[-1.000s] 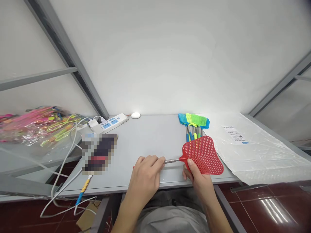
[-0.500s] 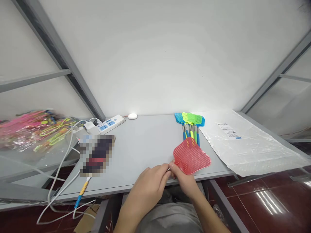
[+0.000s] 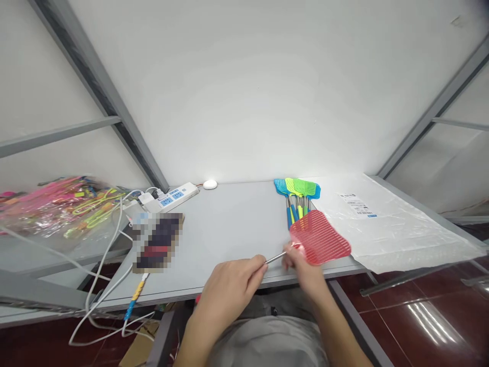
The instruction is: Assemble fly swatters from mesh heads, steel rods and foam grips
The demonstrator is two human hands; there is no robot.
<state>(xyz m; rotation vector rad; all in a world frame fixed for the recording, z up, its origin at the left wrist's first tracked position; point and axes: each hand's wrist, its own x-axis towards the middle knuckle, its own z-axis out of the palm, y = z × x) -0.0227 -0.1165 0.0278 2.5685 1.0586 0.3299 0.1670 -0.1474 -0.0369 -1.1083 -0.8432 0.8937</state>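
A red fly swatter (image 3: 321,238) with a metal rod is held in both hands near the table's front edge. My left hand (image 3: 234,280) is closed around its handle end, which the fingers mostly hide. My right hand (image 3: 303,267) grips the neck just below the red mesh head, slightly blurred. Between the two hands a length of bare metal rod shows. Behind the red head lie several blue, yellow and green fly swatters (image 3: 298,188) in a bunch, handles toward me and partly covered by the red mesh.
On the right lies a white plastic mailing bag (image 3: 397,229) with a label. A pixelated phone-like object (image 3: 160,242), a power strip (image 3: 178,198) and white cables are on the left. A small white device (image 3: 210,184) sits by the wall. Clear bags of colourful items (image 3: 76,204) lie far left.
My right hand has moved right with the red mesh head, away from my left hand. More metal rod now shows between them. The view has shifted slightly.
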